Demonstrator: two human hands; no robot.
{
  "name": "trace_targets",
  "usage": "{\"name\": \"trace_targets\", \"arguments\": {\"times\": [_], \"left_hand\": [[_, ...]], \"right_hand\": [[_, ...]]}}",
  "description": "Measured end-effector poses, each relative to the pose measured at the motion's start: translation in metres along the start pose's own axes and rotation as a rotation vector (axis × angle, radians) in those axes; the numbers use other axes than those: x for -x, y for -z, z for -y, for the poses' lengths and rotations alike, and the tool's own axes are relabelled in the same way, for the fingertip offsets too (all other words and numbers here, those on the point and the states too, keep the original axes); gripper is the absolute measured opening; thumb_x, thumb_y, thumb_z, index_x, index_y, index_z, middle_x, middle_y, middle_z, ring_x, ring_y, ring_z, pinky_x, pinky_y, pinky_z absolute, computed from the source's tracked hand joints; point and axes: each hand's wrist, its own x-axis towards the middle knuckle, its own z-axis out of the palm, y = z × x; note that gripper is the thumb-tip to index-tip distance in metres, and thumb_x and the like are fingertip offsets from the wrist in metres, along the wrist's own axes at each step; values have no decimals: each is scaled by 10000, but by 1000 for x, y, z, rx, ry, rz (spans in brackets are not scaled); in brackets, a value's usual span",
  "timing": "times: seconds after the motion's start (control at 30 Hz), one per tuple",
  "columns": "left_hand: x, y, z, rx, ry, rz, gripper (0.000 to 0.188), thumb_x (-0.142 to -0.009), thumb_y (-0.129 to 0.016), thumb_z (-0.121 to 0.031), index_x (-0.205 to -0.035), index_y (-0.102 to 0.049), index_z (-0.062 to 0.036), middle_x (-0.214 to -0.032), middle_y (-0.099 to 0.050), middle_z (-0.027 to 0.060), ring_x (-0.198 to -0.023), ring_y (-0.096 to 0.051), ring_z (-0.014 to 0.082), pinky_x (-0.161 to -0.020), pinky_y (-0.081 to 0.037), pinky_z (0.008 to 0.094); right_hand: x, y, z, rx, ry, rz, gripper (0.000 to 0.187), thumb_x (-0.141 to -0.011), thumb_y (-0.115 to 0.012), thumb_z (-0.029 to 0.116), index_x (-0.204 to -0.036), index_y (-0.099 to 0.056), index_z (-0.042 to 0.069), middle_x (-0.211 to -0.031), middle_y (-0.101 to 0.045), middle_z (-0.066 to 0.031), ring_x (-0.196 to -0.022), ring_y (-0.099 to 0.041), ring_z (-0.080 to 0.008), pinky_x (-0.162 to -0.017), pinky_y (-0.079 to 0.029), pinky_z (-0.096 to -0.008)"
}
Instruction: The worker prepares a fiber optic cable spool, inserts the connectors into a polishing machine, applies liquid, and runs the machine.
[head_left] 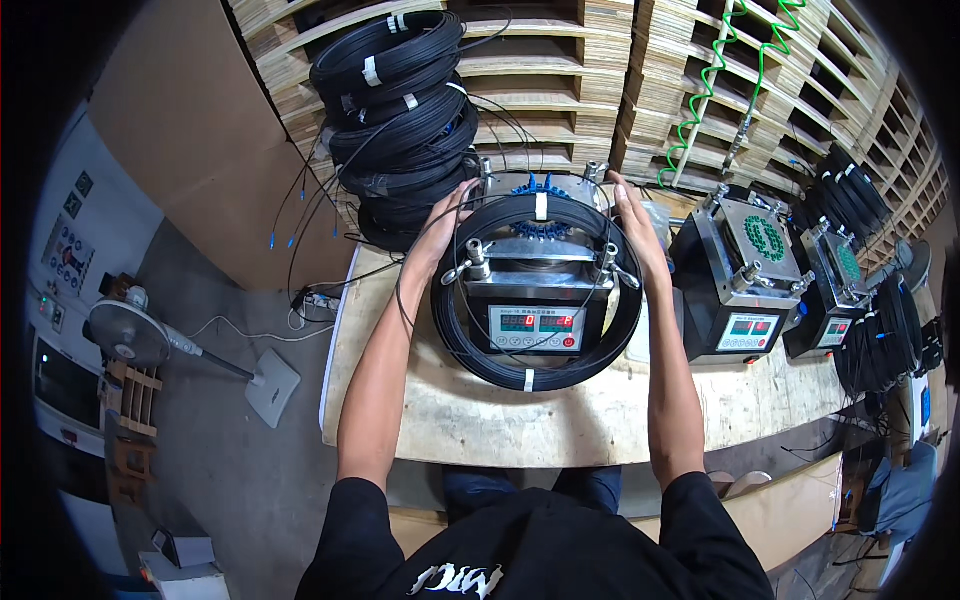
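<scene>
- Presently have the left hand [436, 238] at the upper left edge of a coil of black cable [445, 315], with fingers mostly straight, pointing up and slightly inward.
- Have the right hand [638, 225] at the upper right edge of the same coil, with fingers also stretched out and pointing away from the body.
- Cannot tell whether gripping the coil with either hand or merely flanking it.
- See the coil between both sets of fingers, reaching nearer the body than the wrists, with white ties [541, 207] at top and bottom.
- Through and behind the ring, see a metal machine [560, 285] with a lit panel [538, 341] on its front.
- Between the fingertips, see blue plugs [538, 190] on the machine's top.
- Left of the left fingers, see a tall stack of black coils [405, 150].
- Right of the right fingers, see two more machines [698, 300], topped with green parts [765, 240].
- Beyond the fingertips, see wooden pallets [545, 85].
- Nearer the body than the fingers, see bare wooden bench [480, 430].
</scene>
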Motion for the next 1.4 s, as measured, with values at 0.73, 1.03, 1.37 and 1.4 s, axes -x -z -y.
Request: {"name": "trace_targets", "arguments": {"times": [0.73, 1.03, 1.37, 1.4], "left_hand": [[0, -4, -2, -27, -25, 8, 637, -1027, -399, -603, -1473, -515, -162, -1210, -653, 113, -1121, -578, 183, -982, -405, 309], [-1, 3, -1, -192, 54, -22, 572, -1046, -409, -543, -1447, -538, -157, -1166, -608, 86, -956, -556, 130, -979, -409, 270], [2, -7, -3, 45, -44, -1, 544, -1044, -443, -507, -1427, -564, -141, -1281, -605, 4, -900, -490, 110, -905, -407, 244], [3, -6, -6, 67, -36, 78, 538, -1044, -448, -495, -1415, -574, -126, -1361, -584, -5, -923, -496, 114, -941, -404, 242]], "right_hand": [[2, 1, 0, 36, 7, -27, 578, -1065, -435, 471, -1512, -442, 105, -1031, -582, -33, -942, -512, -114, -954, -395, -265], [5, -3, 10, 45, 33, 50, 591, -1058, -432, 490, -1515, -440, 115, -1510, -465, -121, -1337, -444, -209, -1102, -337, -326], [2, 1, 5, 106, 4, 14, 565, -1056, -479, 416, -1513, -431, 89, -1467, -520, -144, -1286, -518, -221, -1104, -369, -337], [3, 1, 5, 105, 3, 14, 565, -1056, -479, 416, -1513, -431, 89, -1467, -520, -144, -1286, -518, -221, -1104, -369, -337]]}}
